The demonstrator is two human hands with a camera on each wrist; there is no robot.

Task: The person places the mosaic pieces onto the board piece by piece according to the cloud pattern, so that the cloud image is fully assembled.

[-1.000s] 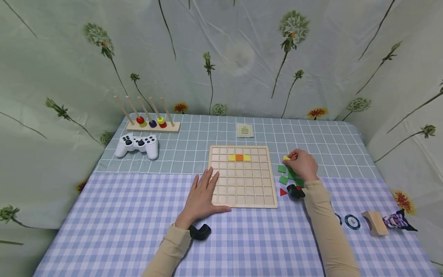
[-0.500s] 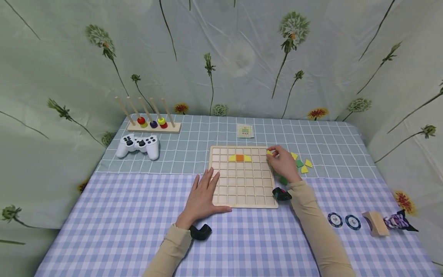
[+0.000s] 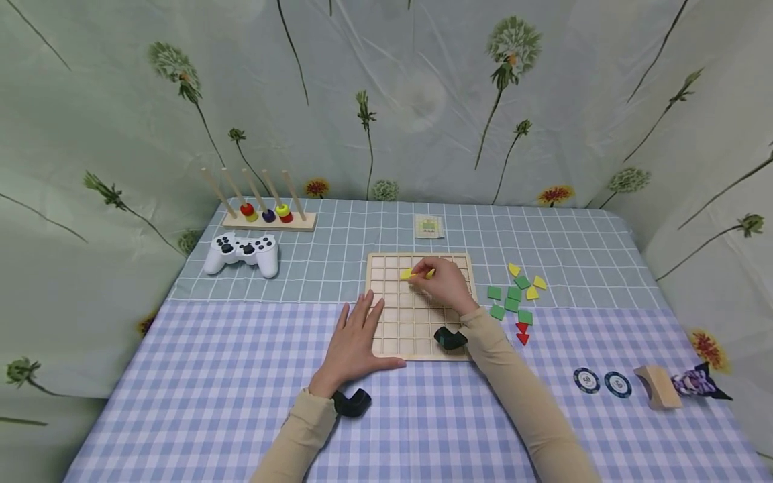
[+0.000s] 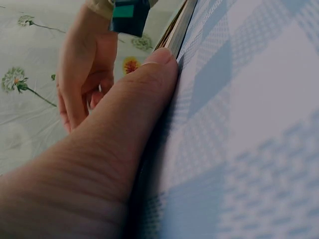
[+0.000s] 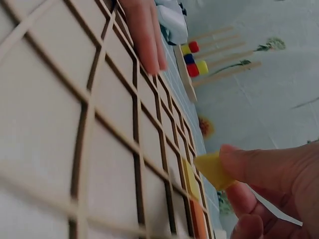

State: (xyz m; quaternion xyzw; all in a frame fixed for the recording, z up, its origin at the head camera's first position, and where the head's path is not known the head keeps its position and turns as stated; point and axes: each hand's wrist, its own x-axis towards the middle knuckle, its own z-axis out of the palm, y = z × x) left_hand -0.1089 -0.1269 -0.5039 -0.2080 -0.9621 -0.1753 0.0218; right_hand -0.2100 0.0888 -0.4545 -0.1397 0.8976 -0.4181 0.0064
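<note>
Here, right-hand fingers (image 5: 264, 167) pinch a yellow piece (image 5: 216, 170); chip print (image 3: 586, 380) blurs

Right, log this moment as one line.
left hand: rests on grid board | right hand: pinches yellow piece above board | orange square: on board | green pieces: beside board

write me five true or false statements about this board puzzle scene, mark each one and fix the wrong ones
1. The right hand pinches a yellow tile. True.
2. The left hand is balled into a fist. False: the left hand lies spread, fingers over the left edge of the wooden grid board.
3. The white game controller lies nearer the person than the peg stand. True.
4. The red triangles lie on the wooden grid board. False: the red triangles lie on the checked cloth, right of it.
5. Two poker chips lie left of the wooden arch block. True.
</note>
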